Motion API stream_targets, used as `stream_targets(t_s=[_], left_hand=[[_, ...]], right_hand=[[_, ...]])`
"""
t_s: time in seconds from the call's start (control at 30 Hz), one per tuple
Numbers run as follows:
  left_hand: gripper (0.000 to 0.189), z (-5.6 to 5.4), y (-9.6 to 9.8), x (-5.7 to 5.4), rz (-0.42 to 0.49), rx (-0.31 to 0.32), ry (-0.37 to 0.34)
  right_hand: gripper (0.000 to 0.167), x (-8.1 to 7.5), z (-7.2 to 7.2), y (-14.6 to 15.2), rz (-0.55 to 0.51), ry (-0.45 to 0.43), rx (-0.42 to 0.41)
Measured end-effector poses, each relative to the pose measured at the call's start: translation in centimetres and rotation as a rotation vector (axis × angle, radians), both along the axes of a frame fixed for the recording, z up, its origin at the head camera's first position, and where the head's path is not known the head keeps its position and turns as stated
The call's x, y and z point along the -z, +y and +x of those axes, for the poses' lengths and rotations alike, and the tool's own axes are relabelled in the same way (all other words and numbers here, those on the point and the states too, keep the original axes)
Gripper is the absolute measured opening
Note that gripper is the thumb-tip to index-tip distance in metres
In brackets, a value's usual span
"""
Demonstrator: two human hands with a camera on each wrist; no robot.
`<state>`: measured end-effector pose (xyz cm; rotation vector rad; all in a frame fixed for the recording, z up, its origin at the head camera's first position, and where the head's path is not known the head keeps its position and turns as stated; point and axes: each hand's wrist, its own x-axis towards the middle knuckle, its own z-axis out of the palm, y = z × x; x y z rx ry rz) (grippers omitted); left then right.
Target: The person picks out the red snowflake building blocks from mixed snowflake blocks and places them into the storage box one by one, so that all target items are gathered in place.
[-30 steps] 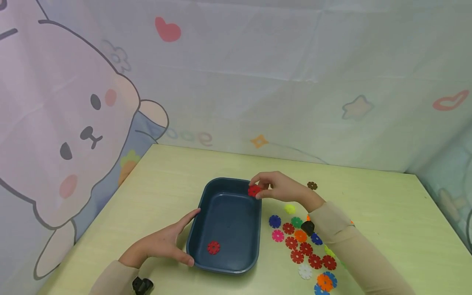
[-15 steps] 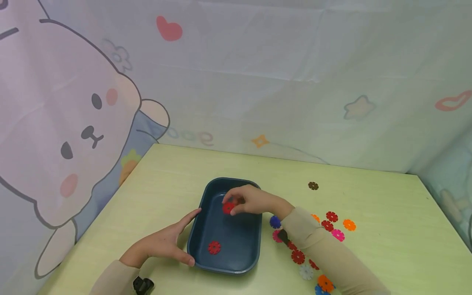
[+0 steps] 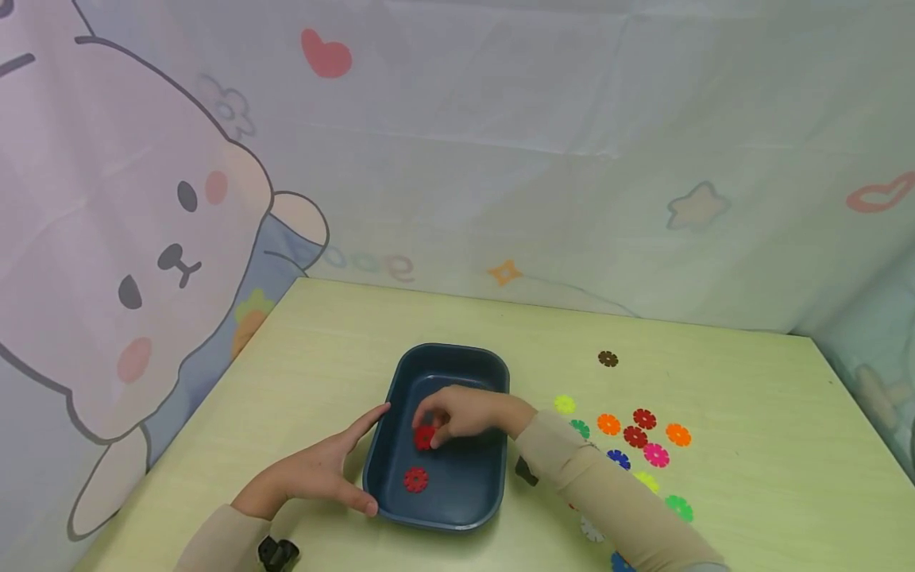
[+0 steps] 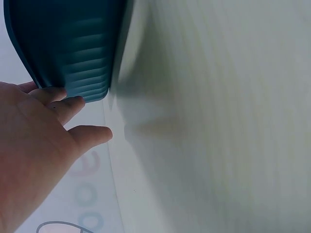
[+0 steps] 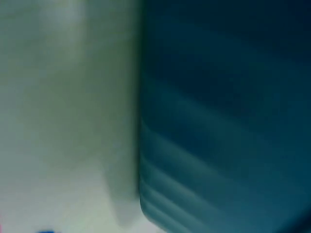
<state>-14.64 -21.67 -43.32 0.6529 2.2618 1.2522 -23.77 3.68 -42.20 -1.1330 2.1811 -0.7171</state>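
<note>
A dark blue rectangular tray (image 3: 465,496) lies on the table in the head view. My right hand (image 3: 466,411) reaches into it and pinches a red notched plastic disc (image 3: 423,437) between thumb and fingers, close to the tray floor. Whether this disc touches the floor, I cannot tell. Just nearer to me, a second red disc (image 3: 416,480) lies flat in the tray. My left hand (image 3: 314,475) rests against the tray's left side with its thumb and fingers spread. The right wrist view has only the ribbed tray wall (image 5: 194,160); the right hand is out of sight there.
Several loose discs, such as a pink disc (image 3: 655,455) and a green disc (image 3: 679,508), lie right of the tray, partly hidden beneath the right sleeve (image 3: 608,488). A brown disc (image 3: 608,359) lies farther back. A printed curtain (image 3: 557,159) hangs behind the table.
My right hand has carried the red disc from above the tray's far right rim leftward and toward me, down into the tray. The left hand has stayed still.
</note>
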Motion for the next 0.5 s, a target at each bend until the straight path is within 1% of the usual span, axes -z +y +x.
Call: stream_targets(t_s=[0.37,0.5], left_hand=[[0.120,0.10,0.03,-0.08,0.006,0.001,0.005],[0.119,0.13,0.00,-0.05,0.007,0.005,0.006]], right_hand=[[0.029,0.79,0.55,-0.64,-0.001,-0.032,-0.010],[0.029,1.02,0.67,-0.75,0.002,-0.027,-0.014]])
